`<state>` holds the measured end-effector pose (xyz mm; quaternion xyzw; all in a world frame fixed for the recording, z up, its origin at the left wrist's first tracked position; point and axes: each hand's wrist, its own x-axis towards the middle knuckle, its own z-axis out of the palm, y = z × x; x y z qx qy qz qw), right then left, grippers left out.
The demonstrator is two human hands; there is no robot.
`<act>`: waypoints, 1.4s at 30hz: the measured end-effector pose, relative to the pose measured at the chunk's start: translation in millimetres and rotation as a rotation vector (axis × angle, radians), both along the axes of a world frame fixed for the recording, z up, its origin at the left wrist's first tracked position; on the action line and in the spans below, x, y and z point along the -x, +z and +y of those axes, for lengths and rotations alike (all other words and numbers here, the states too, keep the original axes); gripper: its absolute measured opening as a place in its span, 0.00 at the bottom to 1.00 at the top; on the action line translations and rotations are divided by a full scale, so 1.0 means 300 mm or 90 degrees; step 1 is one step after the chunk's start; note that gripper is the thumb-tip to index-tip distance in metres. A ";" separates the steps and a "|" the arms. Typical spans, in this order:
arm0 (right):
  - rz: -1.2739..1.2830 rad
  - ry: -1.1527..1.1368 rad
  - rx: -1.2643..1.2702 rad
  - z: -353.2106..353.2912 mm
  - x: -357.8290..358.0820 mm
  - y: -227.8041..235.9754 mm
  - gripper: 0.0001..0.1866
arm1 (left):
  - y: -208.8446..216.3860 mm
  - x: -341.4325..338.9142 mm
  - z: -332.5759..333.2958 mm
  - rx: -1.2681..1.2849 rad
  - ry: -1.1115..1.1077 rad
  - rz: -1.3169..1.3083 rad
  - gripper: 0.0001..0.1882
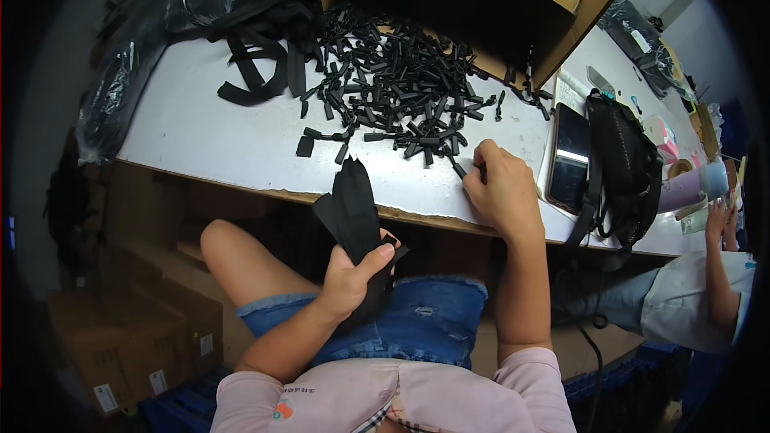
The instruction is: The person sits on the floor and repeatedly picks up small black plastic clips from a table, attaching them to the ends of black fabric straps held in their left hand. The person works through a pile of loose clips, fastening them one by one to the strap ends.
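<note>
My left hand (353, 279), over my lap, is closed round a bundle of black zipper tapes (355, 200), whose upper ends fan out above the thumb. At the table's front edge, my right hand (505, 192) rests with its fingers curled and pinched together. A black zipper slider (458, 167) with a long pull pokes out beside its thumb and fingertip; the fingers partly hide the grip. Just beyond lies a loose pile of black zipper sliders (409, 88), spread over the white table (233, 140).
An open cardboard box (553, 40) stands behind the pile. More black tape (257, 72) and plastic-wrapped bundles (120, 104) lie at the left. A phone (568, 156), a black bag (622, 168) and a purple cup (682, 191) are at the right, near another person's arm (720, 281).
</note>
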<state>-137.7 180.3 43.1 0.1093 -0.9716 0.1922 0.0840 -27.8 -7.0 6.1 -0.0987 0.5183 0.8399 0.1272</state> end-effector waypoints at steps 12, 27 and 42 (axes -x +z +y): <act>-0.042 -0.019 0.622 0.008 -0.134 -0.039 0.05 | -0.024 -0.011 0.022 0.098 0.065 0.109 0.07; 0.039 0.370 0.464 -0.093 -0.247 -0.063 0.12 | 0.003 -0.006 0.010 0.190 0.034 0.255 0.05; -0.199 0.091 0.854 -0.177 -0.337 -0.115 0.05 | 0.016 -0.017 0.027 0.160 0.120 0.259 0.10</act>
